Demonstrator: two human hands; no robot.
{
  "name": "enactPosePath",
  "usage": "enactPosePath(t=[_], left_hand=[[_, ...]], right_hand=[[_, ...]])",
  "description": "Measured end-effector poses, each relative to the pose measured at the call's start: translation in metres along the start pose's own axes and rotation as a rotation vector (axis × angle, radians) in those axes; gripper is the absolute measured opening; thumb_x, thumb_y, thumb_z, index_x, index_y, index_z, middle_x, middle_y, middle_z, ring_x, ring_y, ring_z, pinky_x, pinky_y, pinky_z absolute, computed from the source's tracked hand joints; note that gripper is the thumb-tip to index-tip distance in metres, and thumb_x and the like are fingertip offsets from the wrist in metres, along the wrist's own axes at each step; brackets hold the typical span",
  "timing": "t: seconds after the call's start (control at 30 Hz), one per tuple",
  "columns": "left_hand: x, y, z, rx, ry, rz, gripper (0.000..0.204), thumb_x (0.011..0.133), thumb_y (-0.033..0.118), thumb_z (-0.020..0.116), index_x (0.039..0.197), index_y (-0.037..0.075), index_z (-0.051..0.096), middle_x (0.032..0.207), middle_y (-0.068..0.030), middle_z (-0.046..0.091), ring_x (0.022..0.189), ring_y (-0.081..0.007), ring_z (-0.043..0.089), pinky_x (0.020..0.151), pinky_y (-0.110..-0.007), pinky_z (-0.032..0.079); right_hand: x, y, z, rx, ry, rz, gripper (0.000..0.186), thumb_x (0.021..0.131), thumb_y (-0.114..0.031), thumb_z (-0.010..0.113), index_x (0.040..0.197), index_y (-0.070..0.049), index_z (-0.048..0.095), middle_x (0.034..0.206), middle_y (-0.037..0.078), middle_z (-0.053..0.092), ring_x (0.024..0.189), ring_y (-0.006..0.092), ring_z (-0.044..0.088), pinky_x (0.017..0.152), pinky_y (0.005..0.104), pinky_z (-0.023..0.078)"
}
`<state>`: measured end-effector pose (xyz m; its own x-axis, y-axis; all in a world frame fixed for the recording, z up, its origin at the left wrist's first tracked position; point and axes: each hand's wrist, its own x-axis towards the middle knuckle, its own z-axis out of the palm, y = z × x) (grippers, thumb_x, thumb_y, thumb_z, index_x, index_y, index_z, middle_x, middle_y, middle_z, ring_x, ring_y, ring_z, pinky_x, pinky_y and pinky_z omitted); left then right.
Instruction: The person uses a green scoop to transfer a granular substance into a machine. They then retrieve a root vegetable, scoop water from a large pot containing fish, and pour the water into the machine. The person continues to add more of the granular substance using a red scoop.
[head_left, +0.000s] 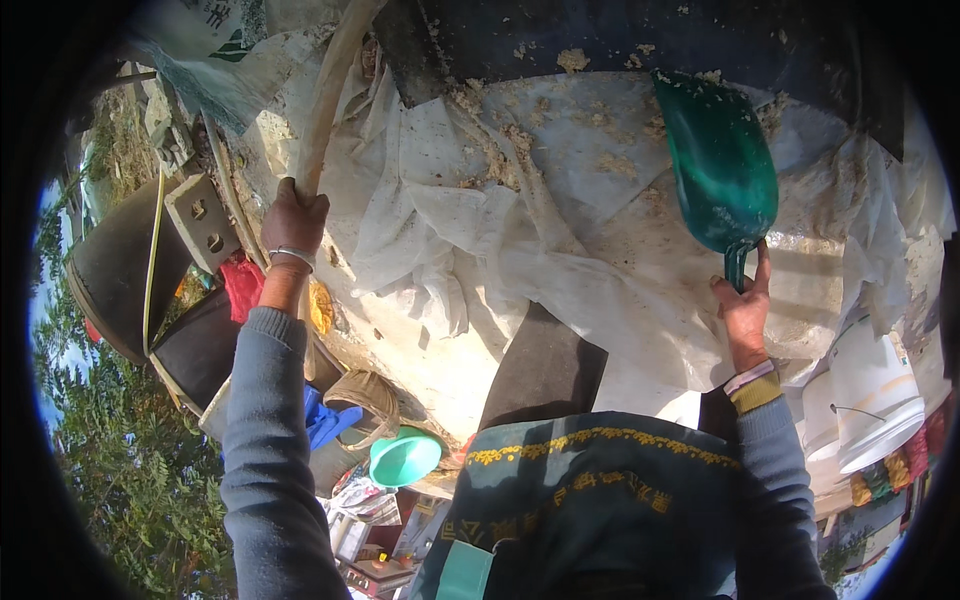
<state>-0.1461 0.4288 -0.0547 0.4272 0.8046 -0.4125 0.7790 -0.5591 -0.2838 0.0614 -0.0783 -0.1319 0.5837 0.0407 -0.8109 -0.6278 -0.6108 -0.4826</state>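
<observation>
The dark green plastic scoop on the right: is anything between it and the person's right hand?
Nothing visible stands between them: the bare right hand grips the dark green plastic scoop directly by its narrow handle.

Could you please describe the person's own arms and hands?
The left hand and right hand are gloveless; a thin, pale bracelet circles the left wrist. Grey-blue sleeves cover the forearms, with a mustard-yellow band and pinkish band at the right cuff.
</observation>
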Motion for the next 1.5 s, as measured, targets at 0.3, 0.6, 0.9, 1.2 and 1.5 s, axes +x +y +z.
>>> enactPosePath(t=[0.3,0.6,0.9,1.2,1.5], left_hand=[[0.044,0.009,0.072,0.096,-0.022,-0.256,0.043,0.075,0.039,0.065,0.110,0.016,0.055,0.110,-0.0092,0.060,0.101,-0.0289,0.058,0.088,-0.043,0.040],[-0.035,0.063,0.167,-0.411,-0.177,-0.512,0.078,0.067,0.060,0.067,0.110,-0.005,0.057,0.112,-0.0212,0.060,0.106,-0.0349,0.057,0.090,-0.040,0.044],[-0.071,0.055,0.215,-0.477,-0.453,-0.364,0.058,0.075,0.036,0.071,0.110,-0.009,0.058,0.101,-0.0147,0.065,0.097,-0.0234,0.059,0.085,-0.031,0.045],[-0.137,0.049,0.012,-1.640,-0.220,-0.339,0.025,0.089,0.008,0.055,0.112,0.000,0.055,0.101,-0.0095,0.062,0.090,-0.0181,0.059,0.083,-0.029,0.048],[-0.120,0.066,-0.040,-1.626,-0.625,-0.507,0.040,0.076,0.002,0.067,0.113,-0.008,0.055,0.099,-0.0154,0.064,0.078,-0.0228,0.064,0.071,-0.031,0.053]], right_hand=[[-0.001,0.002,-0.002,-0.026,-0.009,0.005,0.084,0.072,0.003,0.058,0.145,-0.017,0.021,0.064,-0.001,0.053,0.049,0.0050,0.041,0.046,0.0198,0.033],[-0.004,0.002,0.003,-0.051,-0.014,0.043,0.082,0.073,0.002,0.058,0.145,-0.014,0.022,0.062,-0.003,0.050,0.052,0.0041,0.041,0.050,0.0194,0.034],[-0.009,-0.009,-0.011,-0.328,-0.096,-0.398,0.076,0.072,-0.002,0.056,0.143,-0.011,0.029,0.069,-0.001,0.056,0.064,0.0057,0.050,0.064,0.0188,0.042],[-0.005,-0.062,0.029,-0.370,-0.325,-0.401,0.078,0.068,-0.004,0.057,0.142,-0.009,0.030,0.069,0.002,0.057,0.063,0.0063,0.052,0.062,0.0182,0.041],[-0.015,-0.056,-0.004,-0.263,-0.222,-0.267,0.076,0.069,0.000,0.057,0.141,-0.005,0.031,0.067,0.001,0.057,0.061,0.0054,0.050,0.061,0.0172,0.041]])
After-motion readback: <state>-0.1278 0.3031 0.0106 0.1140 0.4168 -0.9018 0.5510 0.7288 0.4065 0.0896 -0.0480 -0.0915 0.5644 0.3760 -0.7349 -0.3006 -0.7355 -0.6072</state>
